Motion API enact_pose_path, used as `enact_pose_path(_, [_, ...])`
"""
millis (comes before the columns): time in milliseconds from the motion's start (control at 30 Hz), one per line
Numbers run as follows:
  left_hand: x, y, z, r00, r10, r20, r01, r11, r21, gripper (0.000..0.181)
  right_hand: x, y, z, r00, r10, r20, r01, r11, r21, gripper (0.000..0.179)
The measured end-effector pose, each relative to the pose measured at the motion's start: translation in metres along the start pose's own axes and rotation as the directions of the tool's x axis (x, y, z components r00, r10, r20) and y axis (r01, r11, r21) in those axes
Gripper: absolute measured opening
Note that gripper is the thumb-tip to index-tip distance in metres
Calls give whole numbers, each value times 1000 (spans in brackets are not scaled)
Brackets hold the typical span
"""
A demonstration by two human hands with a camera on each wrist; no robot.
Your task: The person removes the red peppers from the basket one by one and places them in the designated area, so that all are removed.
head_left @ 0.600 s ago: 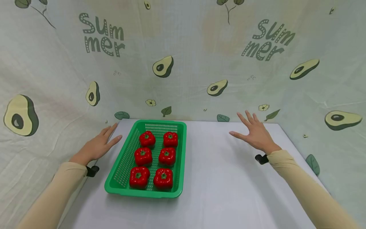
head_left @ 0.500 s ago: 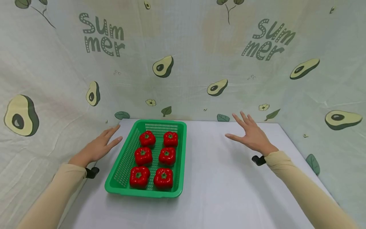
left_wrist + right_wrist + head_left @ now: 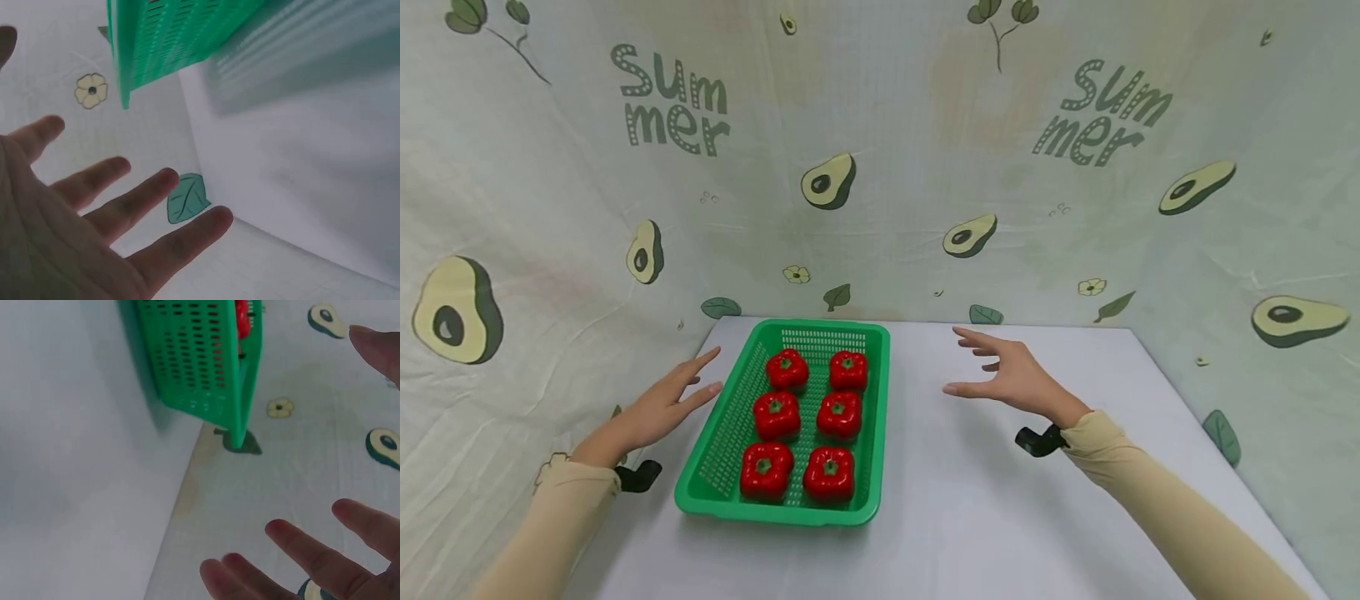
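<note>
A green plastic basket [image 3: 880,417] with perforated walls stands on the white table, left of centre. Several red bell peppers [image 3: 777,415] sit in it in two columns, stems up. Just off the basket's left rim, my left hand [image 3: 655,410] hovers with fingers spread, touching nothing. To the right of the basket my right hand [image 3: 1018,379] is held in the air, its fingers loosely extended and thumb apart. In the left wrist view the spread fingers [image 3: 178,244] are apart from the basket wall [image 3: 181,44]. The right wrist view shows the basket [image 3: 194,362] beyond the hand.
The white table [image 3: 970,517] reaches back to a hanging cloth [image 3: 895,108] printed with avocados, leaves and lettering. The cloth also rises along the left and right sides. A small black device [image 3: 1041,440] is strapped at each wrist.
My right hand has moved left toward the basket, its fingers drawing closer together. My left hand has dropped slightly. The head view has tilted up a little; basket and peppers stay put.
</note>
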State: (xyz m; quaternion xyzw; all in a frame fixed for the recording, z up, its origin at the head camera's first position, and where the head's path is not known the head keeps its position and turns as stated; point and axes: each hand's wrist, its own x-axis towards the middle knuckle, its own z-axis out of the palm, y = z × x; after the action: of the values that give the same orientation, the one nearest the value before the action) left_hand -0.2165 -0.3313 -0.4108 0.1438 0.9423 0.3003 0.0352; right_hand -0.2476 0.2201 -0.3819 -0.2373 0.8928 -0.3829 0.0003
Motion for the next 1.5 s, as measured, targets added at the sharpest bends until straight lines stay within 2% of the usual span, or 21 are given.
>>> enact_pose_path(200, [-5, -6, 9, 999, 22, 34, -18, 992, -124, 67, 2, -22, 18, 997, -58, 49, 52, 993, 110, 86])
enact_pose_path(400, [-11, -11, 12, 999, 21, 45, -12, 982, -190, 72, 4, -40, 34, 986, -139, 93, 122, 978, 168, 83])
enact_pose_path(667, [-13, -12, 18, 994, 88, 69, -64, 953, -295, 76, 7, -54, 50, 959, -235, 157, 195, 953, 232, 80])
enact_pose_path(900, [-12, -19, 21, 991, 66, 117, -25, 945, -326, 67, 18, -69, 69, 936, -278, 216, 200, 924, 325, 76])
enact_pose_path(1067, [-12, -24, 25, 988, 77, 134, -26, 937, -348, 63, 26, -75, 84, 910, -331, 248, 232, 905, 357, 77])
enact_pose_path(1200, [-12, -26, 26, 984, 89, 156, -24, 927, -375, 60, 33, -80, 92, 885, -360, 297, 247, 901, 356, 78])
enact_pose_path(1500, [-12, -34, 31, 977, 116, 177, -33, 910, -414, 54, 44, -92, 108, 838, -355, 414, 192, 902, 386, 67])
